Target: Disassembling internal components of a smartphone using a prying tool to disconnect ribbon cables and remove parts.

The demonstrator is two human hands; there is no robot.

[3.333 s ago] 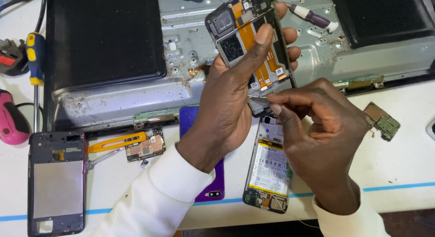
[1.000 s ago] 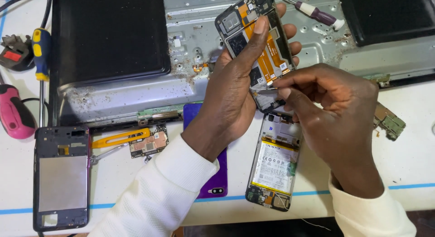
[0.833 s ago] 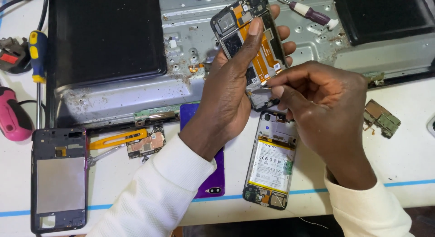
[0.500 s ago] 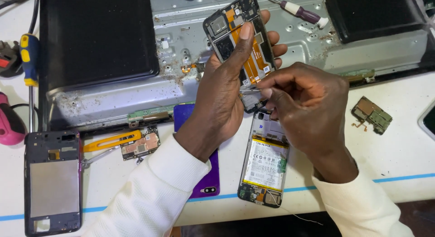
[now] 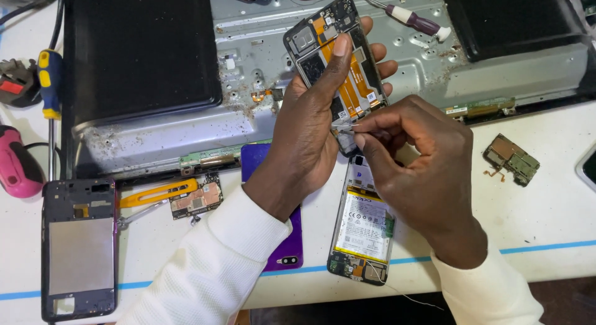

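Head view: at upper centre the left hand grips an opened phone frame, thumb laid up its middle and fingertips curling round its right edge, above a grey metal chassis. Just right of it, the right hand has thumb and forefinger pressed together on a small part at the frame's lower end; what that part is cannot be made out. Below the hands on the white table lie a phone with exposed battery and a purple cover, a small board at right, another frame at lower left.
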